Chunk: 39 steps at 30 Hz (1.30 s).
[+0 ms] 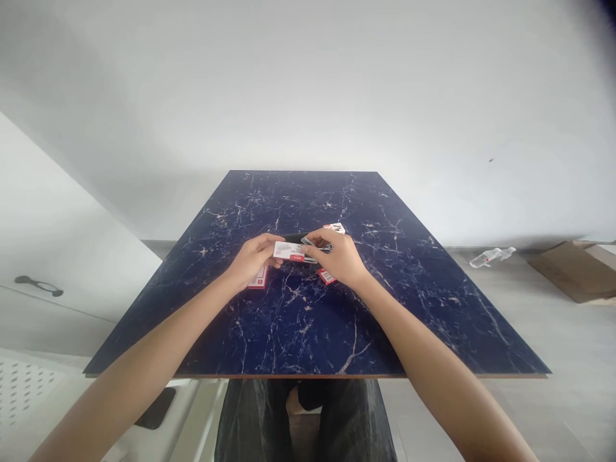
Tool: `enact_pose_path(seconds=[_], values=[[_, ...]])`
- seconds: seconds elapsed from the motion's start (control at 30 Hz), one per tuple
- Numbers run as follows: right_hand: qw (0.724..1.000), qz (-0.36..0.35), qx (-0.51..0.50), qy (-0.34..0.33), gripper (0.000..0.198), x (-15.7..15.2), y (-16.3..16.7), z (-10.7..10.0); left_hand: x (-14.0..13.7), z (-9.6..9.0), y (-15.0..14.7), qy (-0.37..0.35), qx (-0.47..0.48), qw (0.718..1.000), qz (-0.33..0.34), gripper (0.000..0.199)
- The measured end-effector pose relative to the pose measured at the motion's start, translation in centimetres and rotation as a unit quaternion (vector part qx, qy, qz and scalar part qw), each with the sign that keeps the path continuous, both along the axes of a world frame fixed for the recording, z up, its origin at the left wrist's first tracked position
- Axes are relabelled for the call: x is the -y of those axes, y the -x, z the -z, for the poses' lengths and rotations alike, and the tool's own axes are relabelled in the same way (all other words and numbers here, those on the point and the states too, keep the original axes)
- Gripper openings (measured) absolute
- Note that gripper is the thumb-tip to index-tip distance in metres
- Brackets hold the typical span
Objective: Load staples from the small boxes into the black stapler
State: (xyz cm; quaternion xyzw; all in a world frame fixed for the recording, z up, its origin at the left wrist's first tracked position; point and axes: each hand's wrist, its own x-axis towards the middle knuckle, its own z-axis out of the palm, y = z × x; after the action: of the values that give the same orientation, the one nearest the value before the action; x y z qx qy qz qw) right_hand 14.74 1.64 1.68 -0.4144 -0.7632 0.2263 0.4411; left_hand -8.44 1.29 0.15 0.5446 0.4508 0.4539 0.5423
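My left hand (253, 258) is closed on the left end of a small white and red box (289, 251), held level above the table. My right hand (341, 256) is at the box's other end, its thumb against it. Between the right fingertips is a small grey metallic strip (306, 241), partly hidden. A black object (294, 238) shows behind the box, mostly covered. Under my left hand lies a red and white box (258, 278). Beneath my right hand is a red printed box or card (326, 276), and beyond it a white printed piece (335, 227).
The dark blue marbled table (308, 333) has a straight front edge close to my legs. On the floor to the right are a clear plastic bottle (491, 256) and a cardboard box (572, 269). A white cabinet with a dark handle (38, 285) stands at the left.
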Motion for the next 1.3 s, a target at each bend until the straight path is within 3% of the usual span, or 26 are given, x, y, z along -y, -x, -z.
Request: enact_pose_path(seconds=[0.23,0.5,0.8,0.9,0.97,1.03,1.13,1.3], values=[[0.989,-0.043,-0.094,0.106,0.028,-0.6,-0.3,0.2,0.0,-0.1,0.0,0.014,0.016,1.000,-0.003,0.032],[0.934,-0.108,-0.254,0.228,0.034,-0.8,-0.2,0.5,0.2,-0.3,-0.1,0.048,0.029,0.998,0.026,0.030],[0.887,-0.050,-0.388,0.246,0.017,-1.2,-1.0,0.0,-0.5,0.4,0.4,0.055,0.092,0.994,-0.003,0.026],[0.921,-0.029,-0.323,0.214,0.009,-1.0,-1.1,0.0,-0.5,0.5,0.3,0.058,0.101,0.993,-0.008,0.027],[0.969,-0.023,-0.191,0.153,0.010,-0.6,-1.0,-0.1,-0.4,0.4,0.2,0.051,0.101,0.994,-0.012,0.028],[0.997,-0.019,-0.046,0.060,0.013,-0.2,-0.8,-0.3,-0.2,0.2,0.1,0.040,0.098,0.994,-0.018,0.029],[0.998,-0.011,0.063,-0.024,0.013,0.0,-0.6,-0.3,-0.1,-0.2,0.0,0.021,0.077,0.996,-0.032,0.029],[0.995,0.020,0.098,-0.021,0.015,-0.5,-0.8,0.1,0.0,-0.4,-0.1,-0.009,0.042,0.998,-0.045,0.028]])
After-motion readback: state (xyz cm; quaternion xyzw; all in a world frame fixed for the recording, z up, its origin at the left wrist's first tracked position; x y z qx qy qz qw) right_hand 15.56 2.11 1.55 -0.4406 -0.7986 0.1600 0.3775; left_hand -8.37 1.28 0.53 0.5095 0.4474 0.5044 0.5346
